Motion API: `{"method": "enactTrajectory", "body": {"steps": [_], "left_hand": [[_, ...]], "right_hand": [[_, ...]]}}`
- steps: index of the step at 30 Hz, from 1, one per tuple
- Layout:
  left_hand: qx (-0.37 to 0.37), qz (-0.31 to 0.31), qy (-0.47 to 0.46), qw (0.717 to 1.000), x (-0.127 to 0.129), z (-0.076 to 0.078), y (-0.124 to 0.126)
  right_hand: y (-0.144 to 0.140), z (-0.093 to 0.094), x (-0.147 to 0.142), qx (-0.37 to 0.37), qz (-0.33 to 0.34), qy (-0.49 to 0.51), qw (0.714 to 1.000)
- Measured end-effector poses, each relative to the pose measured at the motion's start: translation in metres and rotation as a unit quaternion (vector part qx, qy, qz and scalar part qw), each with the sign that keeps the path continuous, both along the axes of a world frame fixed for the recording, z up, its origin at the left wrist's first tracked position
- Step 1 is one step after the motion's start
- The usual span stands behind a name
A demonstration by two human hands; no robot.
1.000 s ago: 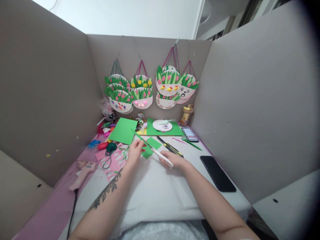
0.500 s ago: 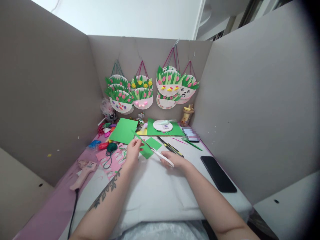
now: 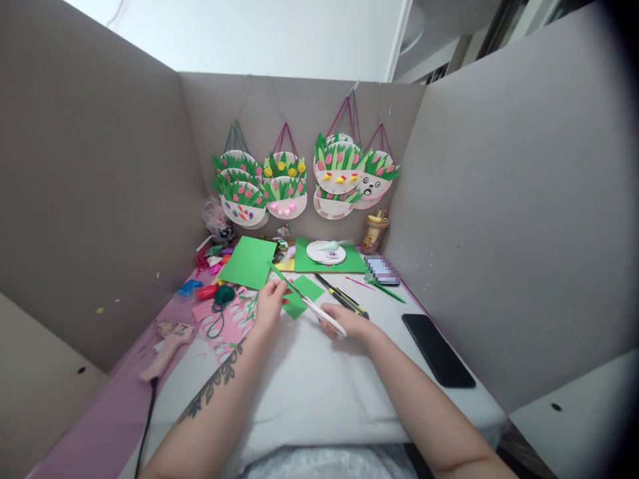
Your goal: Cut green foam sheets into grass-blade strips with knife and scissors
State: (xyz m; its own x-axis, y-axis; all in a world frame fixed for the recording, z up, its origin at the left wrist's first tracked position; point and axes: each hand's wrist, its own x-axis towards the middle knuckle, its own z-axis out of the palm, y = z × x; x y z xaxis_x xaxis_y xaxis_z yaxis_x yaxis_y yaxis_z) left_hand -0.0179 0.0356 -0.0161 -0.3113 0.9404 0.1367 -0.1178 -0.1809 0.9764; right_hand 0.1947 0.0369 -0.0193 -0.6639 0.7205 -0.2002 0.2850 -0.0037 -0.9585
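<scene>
Left hand pinches slim green strip — paper, seemingly — right hand grips white-handled scissors.

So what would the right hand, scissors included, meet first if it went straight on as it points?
Probably the green strip in the left hand, right by the scissors; depth is hard to judge.

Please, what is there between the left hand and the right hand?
White-handled scissors reach across, with green paper pieces behind them; the head view shows this.
</scene>
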Motion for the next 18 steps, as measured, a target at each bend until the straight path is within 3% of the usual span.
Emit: {"method": "enactTrajectory", "body": {"steps": [18], "left_hand": [[-0.028, 0.024, -0.024, 0.999, 0.0001, 0.0109, -0.004]], "right_hand": [[-0.0028, 0.0037, -0.0003, 0.026, -0.003, -0.014, 1.0]]}}
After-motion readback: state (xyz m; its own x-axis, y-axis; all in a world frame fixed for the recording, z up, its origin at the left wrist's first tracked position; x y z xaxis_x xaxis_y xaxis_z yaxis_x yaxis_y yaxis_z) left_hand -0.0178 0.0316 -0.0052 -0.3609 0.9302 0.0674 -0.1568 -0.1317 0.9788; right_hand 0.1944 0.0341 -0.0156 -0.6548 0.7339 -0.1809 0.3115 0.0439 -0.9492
